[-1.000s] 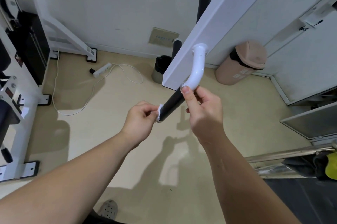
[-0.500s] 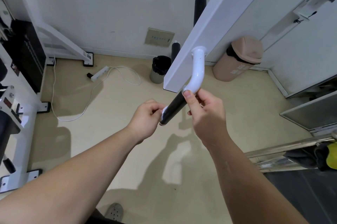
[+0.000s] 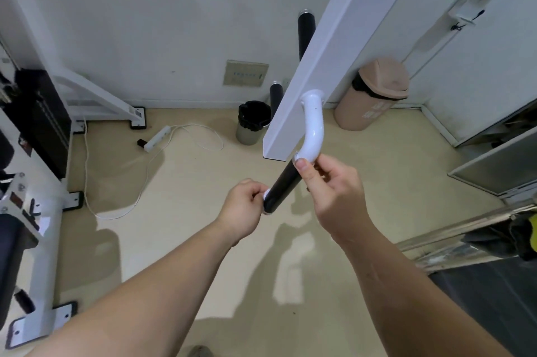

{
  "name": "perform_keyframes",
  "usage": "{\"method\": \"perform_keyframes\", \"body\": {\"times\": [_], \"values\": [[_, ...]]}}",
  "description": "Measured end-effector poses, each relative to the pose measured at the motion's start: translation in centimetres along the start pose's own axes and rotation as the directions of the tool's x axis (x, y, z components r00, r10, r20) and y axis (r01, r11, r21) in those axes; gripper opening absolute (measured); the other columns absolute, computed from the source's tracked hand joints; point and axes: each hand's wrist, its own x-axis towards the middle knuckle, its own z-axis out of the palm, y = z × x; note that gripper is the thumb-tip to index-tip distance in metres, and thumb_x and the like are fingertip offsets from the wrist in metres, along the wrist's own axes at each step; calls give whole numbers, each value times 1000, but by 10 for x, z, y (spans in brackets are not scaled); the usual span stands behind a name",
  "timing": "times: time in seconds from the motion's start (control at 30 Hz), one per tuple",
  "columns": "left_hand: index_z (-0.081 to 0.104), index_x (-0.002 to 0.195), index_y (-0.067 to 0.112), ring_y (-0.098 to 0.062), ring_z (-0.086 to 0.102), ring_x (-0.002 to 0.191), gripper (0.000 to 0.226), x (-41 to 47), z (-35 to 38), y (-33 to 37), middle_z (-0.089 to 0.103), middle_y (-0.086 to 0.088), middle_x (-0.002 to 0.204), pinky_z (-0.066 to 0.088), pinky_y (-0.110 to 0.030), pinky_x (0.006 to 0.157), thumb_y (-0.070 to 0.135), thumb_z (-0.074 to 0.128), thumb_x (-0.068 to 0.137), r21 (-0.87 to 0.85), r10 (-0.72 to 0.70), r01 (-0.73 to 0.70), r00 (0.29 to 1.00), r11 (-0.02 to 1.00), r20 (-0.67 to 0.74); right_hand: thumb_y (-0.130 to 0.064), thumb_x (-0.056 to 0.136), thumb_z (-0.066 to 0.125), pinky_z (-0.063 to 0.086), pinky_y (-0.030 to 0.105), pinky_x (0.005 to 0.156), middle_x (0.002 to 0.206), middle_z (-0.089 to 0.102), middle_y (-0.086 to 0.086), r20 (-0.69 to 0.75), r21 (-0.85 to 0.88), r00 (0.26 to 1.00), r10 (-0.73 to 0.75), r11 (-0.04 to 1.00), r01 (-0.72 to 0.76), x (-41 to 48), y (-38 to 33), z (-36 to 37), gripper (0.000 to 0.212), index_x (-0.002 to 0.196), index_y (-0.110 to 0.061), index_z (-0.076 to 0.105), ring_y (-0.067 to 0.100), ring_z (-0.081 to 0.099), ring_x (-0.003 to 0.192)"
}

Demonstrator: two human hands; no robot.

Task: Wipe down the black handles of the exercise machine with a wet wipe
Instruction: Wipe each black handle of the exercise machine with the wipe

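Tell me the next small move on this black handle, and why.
Probably slide the wet wipe up the black handle toward the right hand. The left hand pinches the wipe at the handle's free lower end, the right hand steadies the top by the white bend, and the stretch between them lies bare.

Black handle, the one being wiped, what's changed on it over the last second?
Very little. The left hand still pinches the wet wipe against the free end of the black handle, and a bit less of the wipe shows now. The right hand still grips the handle's top, its thumb just below the white bend. Only the view has shifted slightly.
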Motion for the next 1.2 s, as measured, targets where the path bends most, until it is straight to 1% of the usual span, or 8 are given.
{"method": "perform_keyframes", "body": {"times": [0.17, 0.33, 0.47, 0.57, 0.7, 0.87, 1.0, 1.2], "values": [[70, 81, 11, -20, 52, 69, 26, -8, 0, 22, 63, -2, 86, 43, -28, 63, 9, 49, 96, -69, -68, 71, 996, 995, 52, -18, 100, 62, 18, 21, 48, 49, 26, -15, 24, 33, 999, 32, 999, -33, -1, -1, -7, 40, 62, -19, 51, 10, 21, 49], [75, 82, 11, -13, 61, 72, 16, -40, 6, 70, 63, -3, 87, 49, -16, 63, 8, 64, 93, -392, 122, -185, 976, 901, -179, -17, 100, 61, 24, 25, 50, 55, 47, 3, 41, 77, 999, 14, 997, -17, 1, 3, -12, 27, 80, -4, 72, 14, 28, 52], [76, 80, 15, -18, 60, 72, 9, -38, 12, 59, 61, -9, 84, 50, -25, 65, 8, 75, 85, -262, 229, -315, 922, 912, -312, -27, 97, 62, 23, 31, 51, 63, 53, 25, 71, 77, 997, -18, 997, 13, 3, 1, -11, 37, 83, 6, 69, 26, 28, 57], [73, 77, 14, -2, 55, 65, 12, -34, 21, 26, 60, -6, 81, 42, -12, 63, 8, 82, 77, -146, 154, -211, 932, 966, -327, -23, 97, 64, 20, 24, 50, 58, 28, 4, 44, 45, 999, -13, 999, 11, 3, 1, -11, 41, 74, 10, 56, 14, 24, 54], [68, 76, 23, 0, 57, 68, 23, -26, 28, 3, 58, 1, 80, 40, -4, 64, 11, 88, 72, -87, 59, -88, 956, 992, -289, -18, 98, 64, 19, 23, 50, 59, 23, -3, 46, 39, 999, -7, 999, 5, 2, 1, -13, 41, 70, 9, 51, 13, 21, 54], [75, 79, 14, -2, 52, 62, 10, -30, 20, 50, 57, -1, 79, 42, -11, 60, 17, 84, 76, -79, 259, -295, 916, 952, -307, -32, 96, 64, 31, 31, 55, 66, 58, 20, 48, 127, 998, 42, 991, -48, 0, 0, -11, 37, 81, 2, 68, 32, 41, 60], [78, 84, 15, -1, 50, 60, 10, -21, 2, 64, 55, 1, 80, 41, -14, 57, 11, 84, 77, -151, 342, -360, 930, 921, -134, -38, 93, 65, 35, 29, 58, 66, 62, 2, 32, 91, 995, 99, 991, -101, 1, -1, -12, 32, 82, -9, 72, 19, 44, 60], [76, 76, 29, -15, 42, 59, 16, 18, -14, 41, 61, 9, 68, 31, -27, 56, 16, 84, 72, 103, 79, -127, 922, 986, 379, -24, 99, 63, 30, 16, 57, 52, 50, -23, -27, 30, 990, 135, 990, -134, -3, -4, -13, 24, 78, -13, 64, 2, 47, 54]]}}
